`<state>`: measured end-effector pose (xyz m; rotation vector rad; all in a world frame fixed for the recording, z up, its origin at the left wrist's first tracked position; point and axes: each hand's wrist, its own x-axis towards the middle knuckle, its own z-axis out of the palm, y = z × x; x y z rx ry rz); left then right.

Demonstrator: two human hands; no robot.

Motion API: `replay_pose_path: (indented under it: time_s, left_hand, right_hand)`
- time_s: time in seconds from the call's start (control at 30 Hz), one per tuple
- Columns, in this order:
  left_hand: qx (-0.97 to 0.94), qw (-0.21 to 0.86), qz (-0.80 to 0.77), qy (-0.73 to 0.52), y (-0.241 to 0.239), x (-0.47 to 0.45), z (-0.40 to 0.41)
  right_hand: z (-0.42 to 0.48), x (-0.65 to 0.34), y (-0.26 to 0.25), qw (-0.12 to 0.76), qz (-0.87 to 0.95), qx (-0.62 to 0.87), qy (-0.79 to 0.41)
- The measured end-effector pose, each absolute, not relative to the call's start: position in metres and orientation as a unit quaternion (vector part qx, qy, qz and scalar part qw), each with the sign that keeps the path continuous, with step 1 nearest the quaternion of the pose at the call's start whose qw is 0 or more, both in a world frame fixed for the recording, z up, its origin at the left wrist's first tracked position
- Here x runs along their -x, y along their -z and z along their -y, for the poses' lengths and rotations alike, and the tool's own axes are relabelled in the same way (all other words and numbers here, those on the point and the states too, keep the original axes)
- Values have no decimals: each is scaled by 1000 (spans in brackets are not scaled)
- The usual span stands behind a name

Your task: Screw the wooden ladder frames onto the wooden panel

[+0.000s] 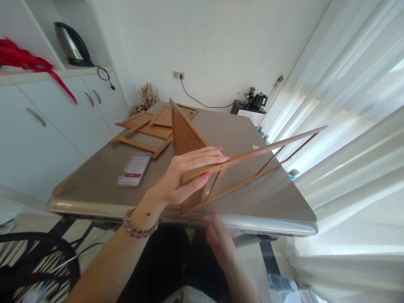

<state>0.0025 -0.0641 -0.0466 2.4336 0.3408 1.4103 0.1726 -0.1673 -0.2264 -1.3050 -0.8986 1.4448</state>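
My left hand (186, 172) is wrapped around the near end of a wooden frame (252, 156), with its thumb below the upper rail. The frame stands on edge on the table, its rails joined by crossbars, and a screw or metal fitting shows by my fingertips. Just beyond my hand, a slatted wooden panel (189, 132) stands tilted; whether it is joined to the frame is hidden. My right hand (217, 237) is low at the table's front edge, below the frame's near lower corner. Motion smears its fingers, and nothing can be made out in them.
On the brown table (126, 201) lie a phone (135, 169) and several more wooden frames and panels (139, 126). A black chair (41, 252) is at the lower left. White curtains (341, 189) hang along the right. A plastic bottle (282, 282) lies on the floor.
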Motion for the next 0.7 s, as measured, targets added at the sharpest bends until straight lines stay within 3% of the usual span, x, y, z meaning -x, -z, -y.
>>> replay_pose_path:
  time_s: [0.13,0.47,0.7]
  left_hand:
    - [-852,146,-118,-489,47,-2,63]
    - [-855,138,-111,-488,49,-2,61]
    - [-853,140,-118,-489,46,-2,63]
  right_hand:
    - [167,-170,229,481,386,564,-549]
    - [175,-180,250,316,680,658,-71]
    - [172,-187,228,321,720,612,59]
